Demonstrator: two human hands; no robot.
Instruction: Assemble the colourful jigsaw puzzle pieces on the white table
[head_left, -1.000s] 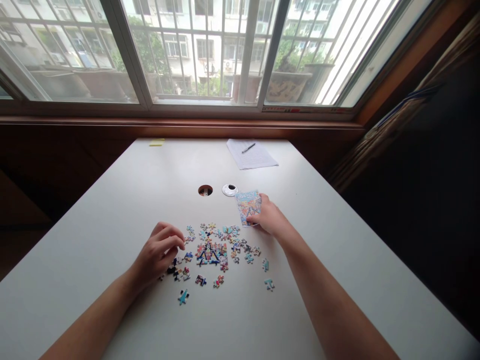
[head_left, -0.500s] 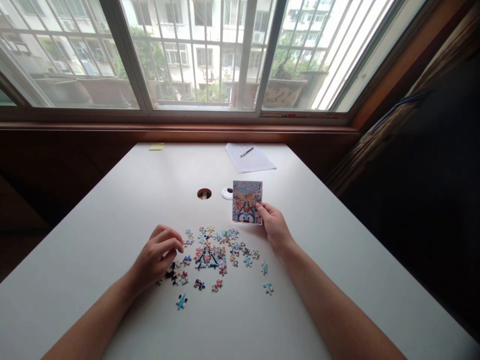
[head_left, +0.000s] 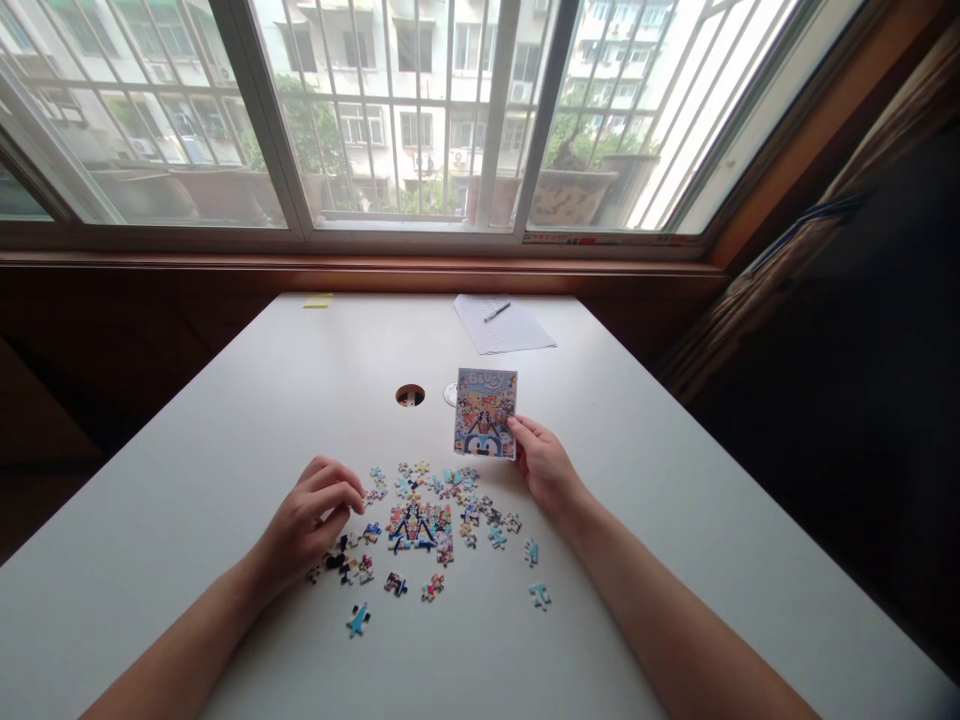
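My right hand holds a small picture card upright by its right edge, thumb in front. The card bears the word "Bluey" and a crowded cartoon picture. Below it on the table lies a joined block of jigsaw pieces, with dark-blue figures in its middle. Loose jigsaw pieces are scattered around the block. My left hand rests left of the block, fingers loosely bent and thumb apart, nothing visible in it. Its fingertips are close to a few loose pieces, and dark pieces lie beside its wrist.
The white table reaches to a barred window. At its far side are paper sheets with a pen on top, and yellow sticky notes. A round cable hole opens in the tabletop, beside a ring-shaped cover partly behind the card.
The card in my right hand has shifted slightly left. My left hand stays almost in place. The whole view has tilted a little.
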